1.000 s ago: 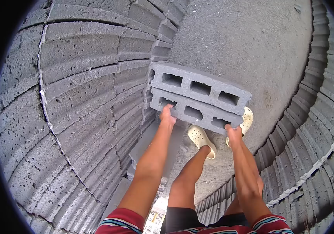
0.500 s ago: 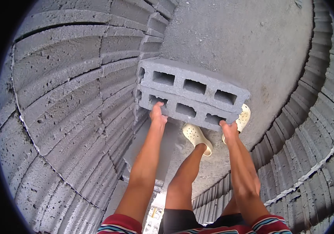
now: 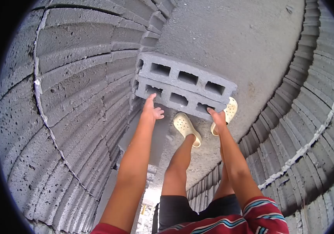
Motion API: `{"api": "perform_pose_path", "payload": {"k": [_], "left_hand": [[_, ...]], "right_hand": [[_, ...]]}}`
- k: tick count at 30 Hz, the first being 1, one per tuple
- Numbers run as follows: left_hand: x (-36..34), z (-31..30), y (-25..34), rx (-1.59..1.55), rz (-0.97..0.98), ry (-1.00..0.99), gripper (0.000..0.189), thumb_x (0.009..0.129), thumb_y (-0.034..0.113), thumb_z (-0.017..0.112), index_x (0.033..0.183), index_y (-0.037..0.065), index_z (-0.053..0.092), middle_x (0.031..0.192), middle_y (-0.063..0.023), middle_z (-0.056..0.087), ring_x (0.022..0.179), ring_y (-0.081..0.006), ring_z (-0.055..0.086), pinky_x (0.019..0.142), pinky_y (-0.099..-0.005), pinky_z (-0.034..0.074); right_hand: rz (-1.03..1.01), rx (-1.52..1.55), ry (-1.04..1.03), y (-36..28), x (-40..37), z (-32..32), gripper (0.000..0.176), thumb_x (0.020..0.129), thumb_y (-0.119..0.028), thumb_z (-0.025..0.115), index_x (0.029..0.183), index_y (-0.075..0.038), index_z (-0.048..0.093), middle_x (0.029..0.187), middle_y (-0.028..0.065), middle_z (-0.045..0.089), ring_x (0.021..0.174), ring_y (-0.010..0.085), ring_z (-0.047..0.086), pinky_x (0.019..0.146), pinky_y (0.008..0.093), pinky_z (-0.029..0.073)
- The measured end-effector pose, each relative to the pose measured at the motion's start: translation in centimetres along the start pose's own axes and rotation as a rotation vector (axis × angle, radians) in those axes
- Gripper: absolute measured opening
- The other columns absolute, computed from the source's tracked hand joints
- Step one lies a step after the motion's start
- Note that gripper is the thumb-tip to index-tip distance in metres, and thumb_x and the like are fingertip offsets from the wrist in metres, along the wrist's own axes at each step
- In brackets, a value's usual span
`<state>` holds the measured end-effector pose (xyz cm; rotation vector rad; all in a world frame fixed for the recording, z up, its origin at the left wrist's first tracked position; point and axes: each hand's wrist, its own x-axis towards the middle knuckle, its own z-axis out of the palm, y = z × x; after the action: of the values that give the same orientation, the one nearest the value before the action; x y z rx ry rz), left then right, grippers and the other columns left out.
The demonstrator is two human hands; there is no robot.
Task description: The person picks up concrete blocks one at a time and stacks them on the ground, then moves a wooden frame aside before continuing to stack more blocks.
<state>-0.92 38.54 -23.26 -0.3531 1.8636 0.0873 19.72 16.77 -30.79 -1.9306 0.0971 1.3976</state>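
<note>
Near block [image 3: 168, 97]: against far block [image 3: 196, 71], beside my clogs [image 3: 187, 128]. Left hand [image 3: 151, 109]: fingers spread, thumb at left hole [image 3: 155, 89]. Right hand [image 3: 219, 118]: pinching right end. Risk: uneven grip could drop a corner on them.

Gray three-holed concrete block [image 3: 192, 105], slanted, long side against a matching second block [image 3: 174, 73]

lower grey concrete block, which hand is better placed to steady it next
Probably the right hand: its thumb meets the lower grey concrete block at its right hole; the left hand has fingers spread.
</note>
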Motion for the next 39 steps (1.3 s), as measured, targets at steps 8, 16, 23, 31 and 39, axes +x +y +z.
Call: {"api": "perform_pose_path", "payload": {"k": [8,16,23,31,39], "left_hand": [[-1.6,-4.1,-6.1,0.22,0.271,-0.17,0.086,0.075,0.039,0.058,0.137,0.008,0.008,0.135,-0.0123,0.032,0.123,-0.0305,0.031,0.103,-0.0443,0.012],[-6.6,-5.4,-9.5,0.347,0.543,-0.142,0.064,0.076,0.036,0.059,0.127,0.006,0.034,0.119,-0.0097,0.049,0.111,-0.0234,0.044,0.095,-0.0394,0.025],[-12.3,-8.3,-16.9,0.609,0.655,-0.323,0.048,0.074,0.025,0.06,0.113,0.0,0.046,0.099,-0.0073,0.056,0.09,-0.0152,0.052,0.079,-0.027,0.039],[-17.3,-18.0,-27.8,0.605,0.522,-0.332,0.03,0.078,0.02,0.055,0.105,0.007,0.052,0.092,-0.0034,0.059,0.08,-0.0113,0.055,0.07,-0.0237,0.042],[-21.9,-24.5,-32.9,0.398,0.467,-0.157,0.025,0.083,0.024,0.048,0.104,0.011,0.052,0.091,-0.0048,0.06,0.078,-0.0126,0.057,0.071,-0.0283,0.041]], "right_hand": [[0.114,-0.332,0.14,-1.2,0.6,0.2,0.063,0.062,-0.032,0.065,0.105,0.012,0.052,0.104,0.0284,0.054,0.101,0.0352,0.052,0.088,0.0338,0.036],[0.105,-0.02,-0.172,-5.8,-3.3,-1.2,0.077,0.06,-0.038,0.073,0.116,0.006,0.043,0.115,0.019,0.05,0.104,0.0317,0.05,0.088,0.0381,0.038],[0.046,-0.447,-0.18,-8.7,-12.1,-4.7,0.1,0.061,-0.055,0.069,0.123,0.014,0.03,0.127,0.0247,0.038,0.119,0.0337,0.037,0.093,0.047,0.035],[0.191,-0.579,-0.173,2.4,-17.7,-9.2,0.055,0.069,-0.043,0.065,0.11,-0.007,0.055,0.098,0.01,0.057,0.078,0.02,0.053,0.061,0.0329,0.041],[0.208,-0.401,-0.144,-1.0,-23.8,-14.1,0.042,0.076,-0.037,0.06,0.107,-0.01,0.055,0.098,0.0056,0.057,0.081,0.0206,0.055,0.066,0.0361,0.042]]}}
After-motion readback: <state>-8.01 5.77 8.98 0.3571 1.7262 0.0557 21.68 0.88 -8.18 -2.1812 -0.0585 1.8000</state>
